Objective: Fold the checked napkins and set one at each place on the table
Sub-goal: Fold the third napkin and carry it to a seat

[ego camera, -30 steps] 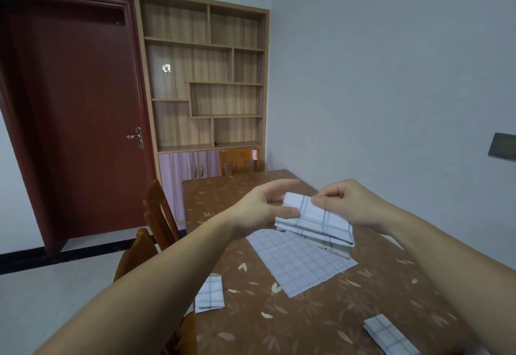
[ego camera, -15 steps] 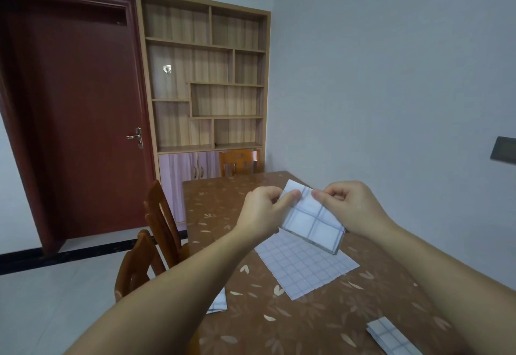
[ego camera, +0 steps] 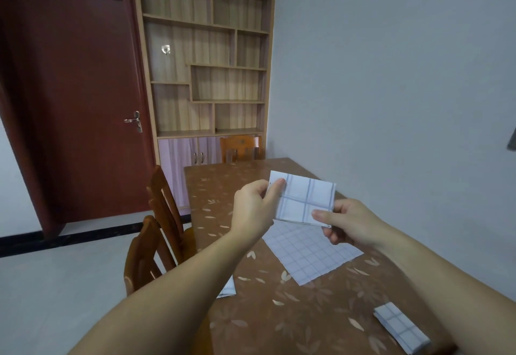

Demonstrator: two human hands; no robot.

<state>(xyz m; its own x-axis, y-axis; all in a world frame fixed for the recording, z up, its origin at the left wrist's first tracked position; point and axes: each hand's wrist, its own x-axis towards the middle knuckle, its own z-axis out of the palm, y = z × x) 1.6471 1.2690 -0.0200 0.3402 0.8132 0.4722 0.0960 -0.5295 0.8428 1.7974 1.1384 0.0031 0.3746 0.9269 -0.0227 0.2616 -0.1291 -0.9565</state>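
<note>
- Two brown wooden chairs (ego camera: 159,229) stand at the left side of the brown leaf-patterned table (ego camera: 279,326). A small folded checked cloth napkin (ego camera: 227,291) lies at that edge, partly hidden by the forearm.
- The left hand (ego camera: 252,209) pinches the upper left corner of a folded white napkin with blue-grey checks (ego camera: 305,201), held in the air above the table.
- The right hand (ego camera: 351,223) pinches its lower right corner.
- Beneath it lies an unfolded checked napkin (ego camera: 310,254). A second folded checked napkin (ego camera: 399,326) sits at lower right.
- The cloth looks light, soft and limp, and is probably best held at opposite corners so the layers stay together.
- Half a second ago both hands pinched the top edge. The right hand has since dropped to the bottom corner.
</note>
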